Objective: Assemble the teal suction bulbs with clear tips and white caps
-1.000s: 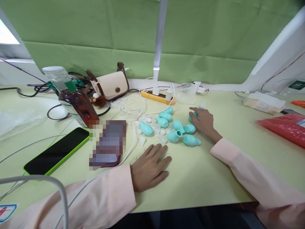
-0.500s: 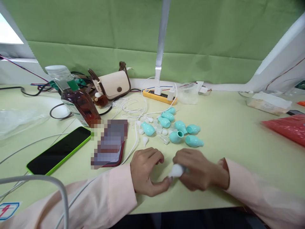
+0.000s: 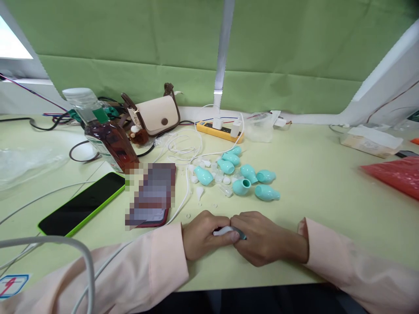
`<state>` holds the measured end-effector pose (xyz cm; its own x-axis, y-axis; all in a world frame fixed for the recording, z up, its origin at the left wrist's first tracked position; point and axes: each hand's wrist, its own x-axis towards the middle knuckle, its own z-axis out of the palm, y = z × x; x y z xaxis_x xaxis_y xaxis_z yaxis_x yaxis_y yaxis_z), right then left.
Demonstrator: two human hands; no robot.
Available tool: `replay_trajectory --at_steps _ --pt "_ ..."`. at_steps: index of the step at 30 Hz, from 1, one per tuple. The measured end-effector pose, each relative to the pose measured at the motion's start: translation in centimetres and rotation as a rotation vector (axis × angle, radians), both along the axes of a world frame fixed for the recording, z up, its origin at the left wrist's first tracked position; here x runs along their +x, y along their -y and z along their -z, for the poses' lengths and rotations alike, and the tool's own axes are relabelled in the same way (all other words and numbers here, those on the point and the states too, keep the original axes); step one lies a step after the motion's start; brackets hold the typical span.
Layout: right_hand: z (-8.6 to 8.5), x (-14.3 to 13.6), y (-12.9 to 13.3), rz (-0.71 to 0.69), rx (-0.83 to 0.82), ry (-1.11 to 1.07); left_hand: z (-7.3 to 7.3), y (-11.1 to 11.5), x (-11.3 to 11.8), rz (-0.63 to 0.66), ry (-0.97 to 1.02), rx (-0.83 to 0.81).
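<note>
My left hand [image 3: 203, 237] and my right hand [image 3: 262, 240] meet above the table's front part, knuckles touching. Between them is a small, smooth white and teal plastic piece [image 3: 220, 230]. My left thumb and curled fingers close on its white end. Its teal end shows at my right fingers, which are wrapped round it and hide the rest. Beyond my hands lie several glossy teal bulb-shaped shells [image 3: 241, 186], some showing an open end. Among them are small white and clear plastic parts [image 3: 226, 179], a white cone-like piece [image 3: 199, 193] and tiny rings [image 3: 188, 215].
On the left are a pixelated phone [image 3: 153, 196], a green-edged phone [image 3: 81, 204] and a bottle of dark liquid [image 3: 109, 141]. A handbag [image 3: 157, 115] and a yellow power strip [image 3: 204, 128] stand behind. White cables cross the left side. A red plastic package [image 3: 396, 172] lies right.
My hands have come together, and my left fingers have closed round the white end of the piece. Tiny rings now show on the table beyond my left hand.
</note>
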<state>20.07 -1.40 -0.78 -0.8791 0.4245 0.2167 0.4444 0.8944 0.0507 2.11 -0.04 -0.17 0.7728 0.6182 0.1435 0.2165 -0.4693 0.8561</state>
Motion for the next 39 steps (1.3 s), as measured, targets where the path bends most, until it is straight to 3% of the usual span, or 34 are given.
replay_trajectory --at_steps 4,6,8,10,12,14,19,23,27,30,34,39 --pt "0.2 0.1 -0.1 -0.050 -0.026 -0.032 -0.3 0.2 0.3 -0.001 0.135 -0.355" --pt "0.1 0.1 -0.2 -0.054 -0.043 -0.037 -0.4 0.0 0.3 -0.101 0.164 -0.390" --pt "0.0 0.1 -0.2 -0.047 -0.041 -0.041 -0.6 -0.3 0.2 -0.309 0.144 -0.212" --pt "-0.2 0.1 -0.3 -0.054 -0.028 -0.039 -0.6 -0.8 0.1 -0.522 0.050 0.124" --pt "-0.3 0.0 -0.3 -0.062 -0.010 -0.039 -0.6 -1.2 -0.1 -0.591 -0.117 0.398" --pt "-0.3 0.0 -0.3 -0.062 0.003 -0.044 -0.3 -1.5 -0.1 -0.594 -0.280 0.509" --pt "-0.5 -0.1 -0.2 -0.055 0.045 -0.094 0.4 -1.9 -0.1 -0.579 -0.397 0.445" --pt "-0.7 -0.2 -0.2 -0.027 0.083 -0.149 0.4 -1.4 -0.2 -0.549 -0.210 0.465" --pt "-0.7 -0.1 -0.2 -0.009 0.069 -0.188 -0.1 -0.3 -0.4 -0.316 0.047 0.488" --pt "-0.5 0.0 -0.2 -0.019 0.024 -0.194 -0.2 0.1 -0.3 -0.230 0.107 0.463" --pt "-0.6 0.1 -0.3 -0.041 -0.058 -0.226 -0.3 0.1 -0.2 -0.252 0.052 0.368" --pt "-1.3 0.2 -0.6 -0.056 -0.186 -0.298 -0.5 0.1 -0.2 -0.364 0.180 0.210"
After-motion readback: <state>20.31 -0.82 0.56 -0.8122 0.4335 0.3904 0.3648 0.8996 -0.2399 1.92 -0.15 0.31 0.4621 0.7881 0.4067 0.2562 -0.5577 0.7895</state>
